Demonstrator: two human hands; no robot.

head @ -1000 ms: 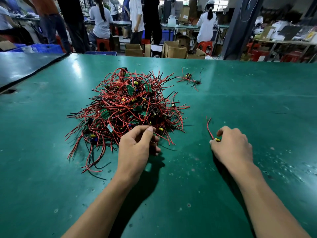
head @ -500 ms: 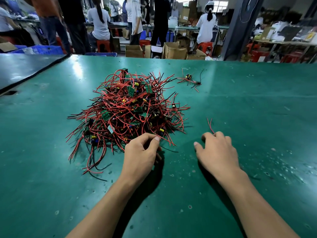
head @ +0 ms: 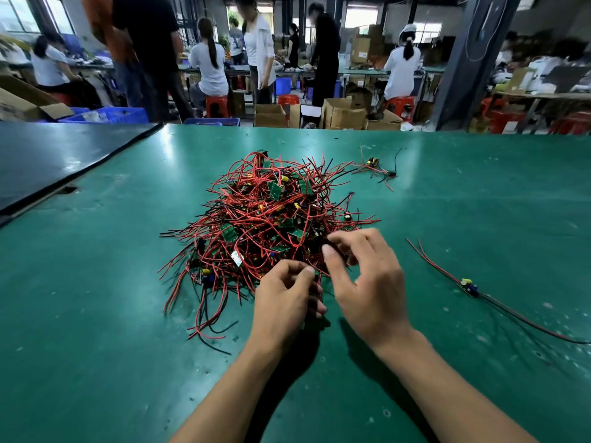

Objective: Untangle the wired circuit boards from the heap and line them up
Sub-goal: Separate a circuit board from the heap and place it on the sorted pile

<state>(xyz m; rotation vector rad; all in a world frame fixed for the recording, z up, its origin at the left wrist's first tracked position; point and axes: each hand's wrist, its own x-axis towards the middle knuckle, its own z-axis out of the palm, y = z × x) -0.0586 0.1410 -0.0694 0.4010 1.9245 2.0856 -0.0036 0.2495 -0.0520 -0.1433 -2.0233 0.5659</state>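
**wirewrangler:** Your heap (head: 268,231) of wired circuit boards sits mid-desk (head: 96,330), and both hands are at its near edge. Your left hand (head: 284,302) is curled tight against the wires. Your right hand (head: 367,282) is loose and spread, fingertips just poking in, gripping nothing I can see. Looks to me like you're picking out the next board. Tip: use the left as an anchor on the pile and let the right follow one board's leads out to their ends before you pull. Yank early and the whole nest probably comes along.

**pcb_pete:** Agreed. I'd also pull low and sideways toward the laid-out board (head: 467,284) on your right. It lies well apart from the pile with its red and black leads stretched straight. Park the next one beside it, same way round, so you get a proper line. There's a small stray tangle (head: 374,164) past the heap on the far side too, so don't forget it.

**wirewrangler:** One caveat: I can't tell if your left is actually pinching a wire or a board, since the fingers cover whatever's under them. The right's fingertips disappear among the red leads as well. How many boards are buried is anyone's guess, and the laid-out board's black lead runs out of view on the right.
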